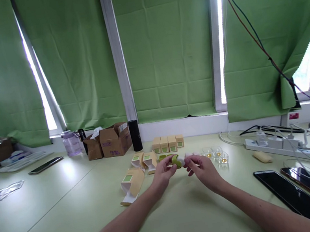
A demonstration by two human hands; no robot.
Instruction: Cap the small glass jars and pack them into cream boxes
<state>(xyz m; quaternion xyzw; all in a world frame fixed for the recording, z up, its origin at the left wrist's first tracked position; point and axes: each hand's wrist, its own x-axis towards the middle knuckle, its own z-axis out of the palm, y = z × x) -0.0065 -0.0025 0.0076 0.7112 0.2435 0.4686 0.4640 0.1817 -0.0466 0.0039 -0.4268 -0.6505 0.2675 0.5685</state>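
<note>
My left hand (162,172) is closed on a small rounded green piece (175,161), pinched between thumb and fingers. A white part (182,162) shows at its right end, and my right hand (204,170) pinches that white part with its fingertips. What exactly the green and white object is, I cannot make out. Behind my left hand lies another green piece (162,157), partly hidden. To the left are small kraft-paper boxes with green labels, one lying with its flap open (136,180). Clear plastic cups (217,152) with gold-coloured bottoms stand beyond my right hand.
Several closed kraft boxes (164,145) stand in a row at the back. Behind are a cardboard carton (116,140), a black cylinder (135,135) and a lilac bottle (71,143). At right lie a power strip (278,146) with cables and a dark tablet (291,194).
</note>
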